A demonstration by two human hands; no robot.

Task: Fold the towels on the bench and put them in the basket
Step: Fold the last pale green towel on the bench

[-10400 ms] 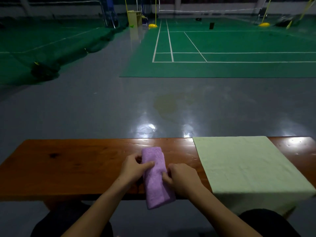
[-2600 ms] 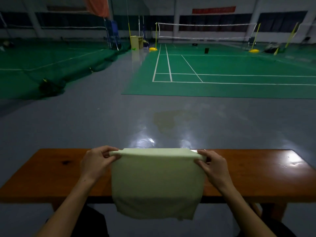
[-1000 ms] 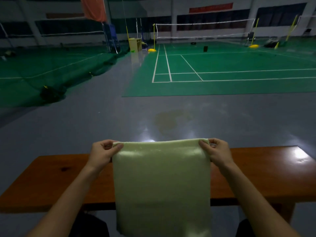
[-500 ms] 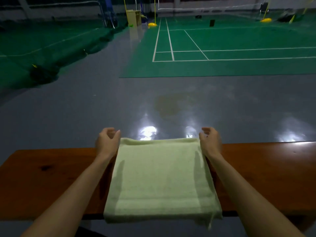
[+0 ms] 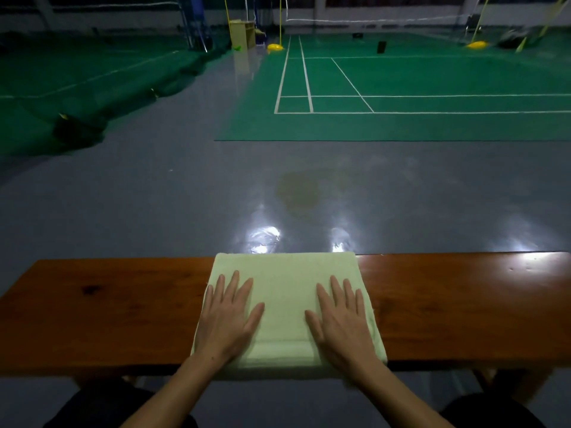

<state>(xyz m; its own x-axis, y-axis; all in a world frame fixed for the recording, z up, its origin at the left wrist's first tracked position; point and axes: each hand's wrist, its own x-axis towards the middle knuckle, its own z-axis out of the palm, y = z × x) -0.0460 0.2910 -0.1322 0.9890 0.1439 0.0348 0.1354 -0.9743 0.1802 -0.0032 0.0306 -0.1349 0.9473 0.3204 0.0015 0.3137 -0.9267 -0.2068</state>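
A pale green towel (image 5: 285, 291), folded over once, lies flat across the brown wooden bench (image 5: 108, 310). Its near edge hangs slightly over the bench's front. My left hand (image 5: 227, 319) rests palm down on the towel's left part, fingers spread. My right hand (image 5: 338, 322) lies the same way on the right part. Neither hand grips anything. No basket and no purple towel are in view.
Bare bench top stretches to either side of the towel. Beyond the bench lies a shiny grey floor (image 5: 185, 196), then a green badminton court (image 5: 401, 97) with white lines. My dark-clad knees show at the bottom corners.
My hands let go of the towel's far corners and came back toward me. They now lie flat on top of the folded towel.
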